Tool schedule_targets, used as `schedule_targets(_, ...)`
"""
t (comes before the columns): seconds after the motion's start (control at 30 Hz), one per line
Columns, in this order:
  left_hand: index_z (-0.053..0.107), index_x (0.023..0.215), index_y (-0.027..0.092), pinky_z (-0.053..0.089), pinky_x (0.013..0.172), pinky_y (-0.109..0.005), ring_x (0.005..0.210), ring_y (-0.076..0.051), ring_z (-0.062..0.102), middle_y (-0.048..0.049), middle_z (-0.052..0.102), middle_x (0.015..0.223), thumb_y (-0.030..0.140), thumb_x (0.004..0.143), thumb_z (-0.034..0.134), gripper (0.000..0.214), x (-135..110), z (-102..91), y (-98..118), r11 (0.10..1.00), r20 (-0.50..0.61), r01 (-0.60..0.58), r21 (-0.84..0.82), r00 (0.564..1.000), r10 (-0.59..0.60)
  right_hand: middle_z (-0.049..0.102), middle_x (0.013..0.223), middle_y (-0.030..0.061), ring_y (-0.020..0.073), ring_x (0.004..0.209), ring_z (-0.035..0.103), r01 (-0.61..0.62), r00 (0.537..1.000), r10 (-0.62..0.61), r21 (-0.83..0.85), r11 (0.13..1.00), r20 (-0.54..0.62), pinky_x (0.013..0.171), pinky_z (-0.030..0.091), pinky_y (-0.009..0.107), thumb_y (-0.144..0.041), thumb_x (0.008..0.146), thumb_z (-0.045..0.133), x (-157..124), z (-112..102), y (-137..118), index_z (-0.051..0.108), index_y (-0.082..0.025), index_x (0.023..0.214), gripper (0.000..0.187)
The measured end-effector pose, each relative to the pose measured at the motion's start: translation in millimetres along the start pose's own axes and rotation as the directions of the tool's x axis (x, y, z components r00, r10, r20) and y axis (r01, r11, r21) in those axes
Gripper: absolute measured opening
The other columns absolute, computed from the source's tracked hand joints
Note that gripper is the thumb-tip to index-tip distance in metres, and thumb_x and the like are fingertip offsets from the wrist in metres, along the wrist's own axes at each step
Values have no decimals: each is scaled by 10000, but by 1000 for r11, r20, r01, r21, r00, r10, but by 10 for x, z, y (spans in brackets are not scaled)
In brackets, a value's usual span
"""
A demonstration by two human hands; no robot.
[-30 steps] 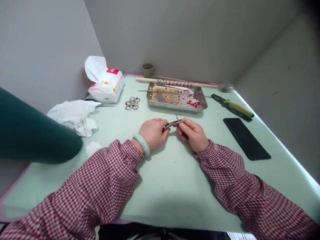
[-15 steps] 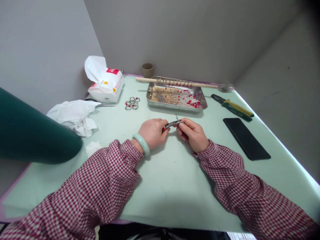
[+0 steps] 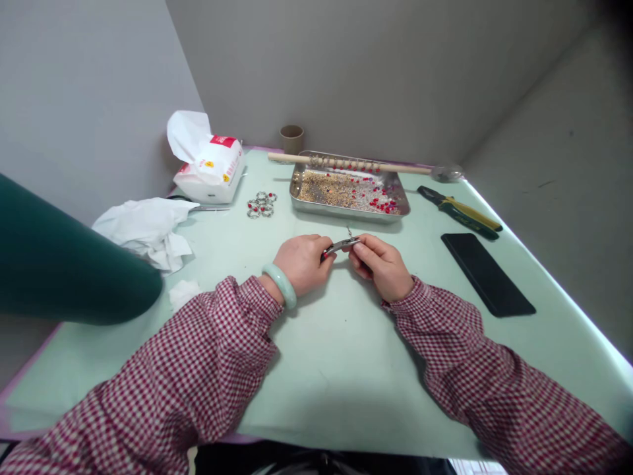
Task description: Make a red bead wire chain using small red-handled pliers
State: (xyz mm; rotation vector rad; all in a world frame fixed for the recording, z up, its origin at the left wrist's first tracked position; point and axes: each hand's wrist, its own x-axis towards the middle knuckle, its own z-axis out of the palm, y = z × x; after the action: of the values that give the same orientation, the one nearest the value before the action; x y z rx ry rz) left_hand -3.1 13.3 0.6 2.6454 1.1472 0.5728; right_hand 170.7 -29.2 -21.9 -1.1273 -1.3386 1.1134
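My left hand (image 3: 305, 264), wearing a pale green bangle (image 3: 281, 285), is closed around a small pair of pliers (image 3: 337, 248) whose jaws point right. At the jaw tips a tiny silvery beaded strand (image 3: 349, 231) sticks up. My right hand (image 3: 380, 262) pinches at that spot with thumb and forefinger; most of what it holds is hidden by the fingers. Just beyond the hands stands a metal tray (image 3: 346, 214) of gold, clear and red beads. Several beaded rings with red beads (image 3: 261, 206) lie in a cluster to the left.
A wooden stick (image 3: 420, 169) threaded with beaded rings rests across the tray. Green-handled pliers (image 3: 462, 214) and a black phone (image 3: 487, 274) lie right. At left are a tissue pack (image 3: 217, 168), crumpled tissue (image 3: 148, 231) and a large green cylinder (image 3: 74, 264). A cup (image 3: 291, 138) stands behind.
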Motion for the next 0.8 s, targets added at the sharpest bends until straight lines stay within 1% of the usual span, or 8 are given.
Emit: schedule_targets(0.8, 613, 769, 161, 375, 601, -294, 658, -169, 528, -37, 602, 705, 259, 853, 481, 184, 3, 5, -1, 1000, 4, -7, 11, 1000, 7, 463, 601, -49, 57, 445, 383, -11, 1000, 11, 3, 1000, 9, 414, 269, 215, -304, 897, 489, -2, 5, -22, 587, -161, 855, 179)
